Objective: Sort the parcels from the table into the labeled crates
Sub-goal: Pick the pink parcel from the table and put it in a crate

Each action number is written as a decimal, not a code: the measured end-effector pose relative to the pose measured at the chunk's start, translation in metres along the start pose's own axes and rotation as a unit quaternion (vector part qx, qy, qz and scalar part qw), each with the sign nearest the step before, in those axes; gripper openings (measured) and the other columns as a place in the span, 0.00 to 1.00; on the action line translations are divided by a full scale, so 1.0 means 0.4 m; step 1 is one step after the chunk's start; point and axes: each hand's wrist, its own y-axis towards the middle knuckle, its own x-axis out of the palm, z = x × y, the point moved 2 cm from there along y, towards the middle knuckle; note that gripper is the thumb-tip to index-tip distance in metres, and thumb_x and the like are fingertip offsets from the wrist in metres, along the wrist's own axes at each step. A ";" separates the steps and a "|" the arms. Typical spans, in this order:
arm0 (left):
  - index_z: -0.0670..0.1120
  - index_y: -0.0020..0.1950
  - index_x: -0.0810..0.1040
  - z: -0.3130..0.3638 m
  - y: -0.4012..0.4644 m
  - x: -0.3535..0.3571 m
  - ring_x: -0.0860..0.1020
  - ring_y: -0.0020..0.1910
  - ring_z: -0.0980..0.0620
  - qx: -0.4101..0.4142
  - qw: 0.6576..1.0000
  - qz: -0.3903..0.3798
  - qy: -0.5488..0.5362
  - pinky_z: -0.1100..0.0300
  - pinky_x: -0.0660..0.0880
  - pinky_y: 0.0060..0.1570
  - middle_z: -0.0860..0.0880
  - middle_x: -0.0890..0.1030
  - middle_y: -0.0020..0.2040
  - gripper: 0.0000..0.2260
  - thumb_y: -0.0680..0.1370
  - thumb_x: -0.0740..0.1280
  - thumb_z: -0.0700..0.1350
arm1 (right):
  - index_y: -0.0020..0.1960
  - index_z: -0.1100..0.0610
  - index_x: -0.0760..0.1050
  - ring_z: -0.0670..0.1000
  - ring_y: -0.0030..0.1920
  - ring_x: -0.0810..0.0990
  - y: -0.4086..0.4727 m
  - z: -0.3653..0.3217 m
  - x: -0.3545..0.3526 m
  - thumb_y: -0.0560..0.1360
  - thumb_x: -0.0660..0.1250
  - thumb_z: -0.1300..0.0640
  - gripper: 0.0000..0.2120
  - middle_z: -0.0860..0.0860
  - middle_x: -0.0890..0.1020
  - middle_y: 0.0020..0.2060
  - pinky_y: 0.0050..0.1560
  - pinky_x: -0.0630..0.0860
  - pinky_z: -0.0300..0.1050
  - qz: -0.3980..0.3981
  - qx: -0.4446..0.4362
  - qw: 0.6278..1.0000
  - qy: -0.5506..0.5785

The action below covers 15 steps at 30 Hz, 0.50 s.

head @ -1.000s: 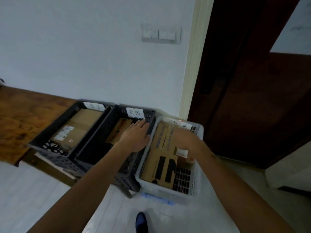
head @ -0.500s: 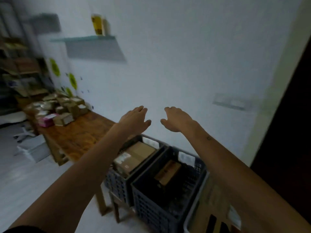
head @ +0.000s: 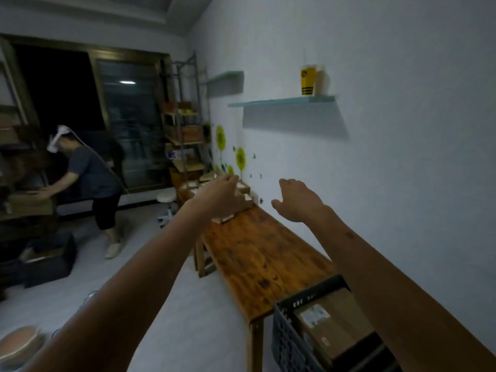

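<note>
2 empty hands, left [head: 220, 196] and right [head: 298, 201], are held open above the long brown wooden desk [head: 257, 253], near small cardboard parcels [head: 243, 200].

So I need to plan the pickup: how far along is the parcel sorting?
Done: one parcel lies in the dark crate. In hand: nothing; both hands, left and right, are open in the air. Left: a pile of parcels at the table's far end.

One dark crate [head: 290, 342] holding one parcel [head: 332, 326], two wall shelves [head: 281, 102], one wooden table [head: 263, 253].
</note>
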 end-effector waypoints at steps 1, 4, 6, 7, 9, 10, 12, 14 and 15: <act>0.49 0.79 0.60 -0.055 0.031 0.008 0.66 0.75 0.44 -0.007 1.000 -0.003 0.007 0.46 0.70 0.69 0.50 0.63 0.78 0.30 0.80 0.57 0.61 | 0.78 0.60 0.58 0.59 0.73 0.66 0.052 -0.021 0.022 0.83 0.59 0.46 0.29 0.58 0.67 0.74 0.68 0.69 0.55 -0.003 -0.006 1.000 0.002; 0.47 0.77 0.65 -0.217 0.128 0.054 0.66 0.75 0.44 -0.045 0.999 -0.017 0.023 0.45 0.70 0.69 0.48 0.63 0.78 0.27 0.80 0.60 0.56 | 0.79 0.59 0.58 0.59 0.73 0.65 0.232 -0.072 0.105 0.83 0.60 0.47 0.30 0.59 0.67 0.74 0.69 0.68 0.55 -0.013 -0.022 1.000 0.018; 0.44 0.76 0.66 -0.307 0.207 0.072 0.66 0.74 0.43 -0.068 0.997 -0.004 0.033 0.46 0.67 0.71 0.44 0.65 0.77 0.24 0.82 0.62 0.51 | 0.78 0.59 0.59 0.59 0.73 0.65 0.371 -0.097 0.155 0.82 0.61 0.47 0.30 0.59 0.67 0.74 0.69 0.69 0.56 -0.019 -0.027 0.999 0.040; 0.44 0.77 0.64 -0.340 0.241 0.076 0.66 0.74 0.43 -0.079 0.996 0.000 0.030 0.47 0.67 0.71 0.43 0.65 0.77 0.25 0.82 0.62 0.51 | 0.78 0.59 0.59 0.60 0.73 0.66 0.431 -0.108 0.172 0.81 0.61 0.47 0.30 0.59 0.67 0.73 0.69 0.69 0.56 -0.020 -0.029 0.998 0.052; 0.46 0.77 0.63 -0.422 0.340 0.086 0.68 0.73 0.44 -0.102 0.994 0.003 0.024 0.49 0.69 0.68 0.46 0.66 0.76 0.26 0.82 0.63 0.53 | 0.77 0.59 0.61 0.60 0.72 0.67 0.581 -0.132 0.212 0.81 0.62 0.48 0.28 0.59 0.68 0.73 0.67 0.70 0.56 -0.024 -0.039 0.997 0.063; 0.47 0.77 0.63 -0.454 0.383 0.086 0.69 0.72 0.45 -0.104 0.994 0.006 0.024 0.49 0.70 0.67 0.46 0.66 0.76 0.26 0.81 0.64 0.54 | 0.77 0.59 0.62 0.60 0.71 0.67 0.644 -0.142 0.224 0.81 0.62 0.48 0.28 0.59 0.68 0.73 0.67 0.71 0.56 -0.025 -0.040 0.996 0.073; 0.47 0.79 0.61 -0.532 0.480 0.080 0.67 0.74 0.45 -0.117 0.993 0.011 0.025 0.49 0.70 0.69 0.46 0.63 0.78 0.28 0.82 0.63 0.55 | 0.77 0.58 0.62 0.60 0.71 0.68 0.788 -0.174 0.249 0.81 0.63 0.48 0.28 0.59 0.69 0.73 0.66 0.71 0.55 -0.023 -0.048 0.994 0.097; 0.46 0.80 0.58 -0.600 0.560 0.062 0.64 0.76 0.44 -0.129 0.991 0.018 0.030 0.48 0.66 0.72 0.46 0.60 0.80 0.29 0.83 0.62 0.53 | 0.77 0.58 0.62 0.60 0.72 0.68 0.909 -0.217 0.266 0.80 0.64 0.49 0.29 0.58 0.68 0.74 0.66 0.71 0.54 -0.028 -0.060 0.992 0.112; 0.46 0.80 0.57 -0.638 0.600 0.058 0.63 0.76 0.44 -0.137 0.990 0.021 0.032 0.48 0.66 0.72 0.45 0.60 0.80 0.29 0.83 0.62 0.53 | 0.78 0.57 0.62 0.59 0.72 0.68 0.974 -0.242 0.287 0.80 0.64 0.49 0.29 0.58 0.68 0.74 0.67 0.71 0.54 -0.035 -0.065 0.990 0.118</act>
